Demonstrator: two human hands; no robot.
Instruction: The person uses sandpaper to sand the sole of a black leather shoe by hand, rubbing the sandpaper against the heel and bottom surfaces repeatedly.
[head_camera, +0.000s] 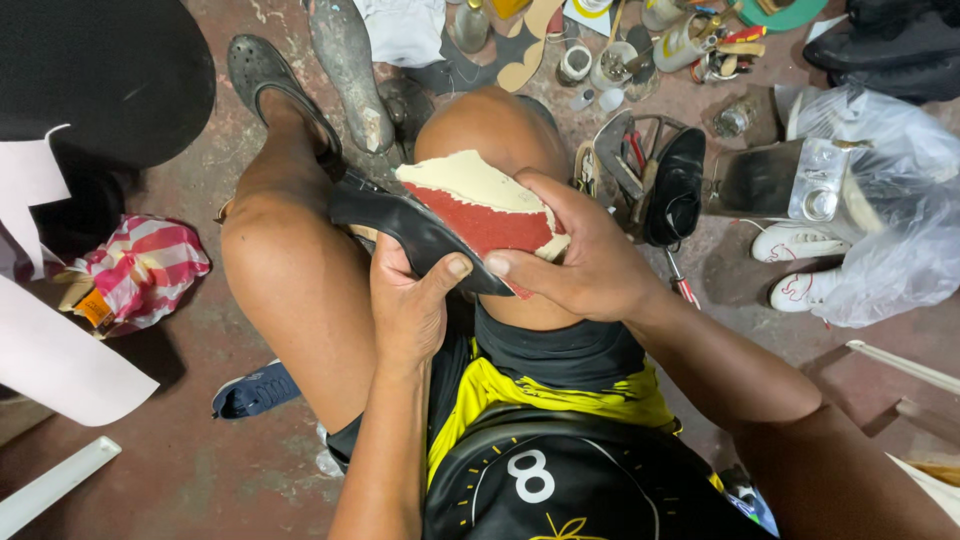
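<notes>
I hold a black shoe (400, 222) sole-up over my knees. Its underside carries a cream and red sole piece (478, 203) with a ragged edge. My left hand (408, 300) grips the shoe from below, thumb pressed on its black rim. My right hand (585, 255) wraps over the sole's right side, thumb tip meeting the left thumb at the near edge. My bare knees sit under the shoe.
A black sandal (262, 72) is on my left foot. A black shoe on a metal stand (672, 185) stands to the right, beside white sneakers (800, 242) and a clear plastic bag (885, 200). Glue pots and tools (640, 50) lie beyond. A striped bag (140, 272) lies left.
</notes>
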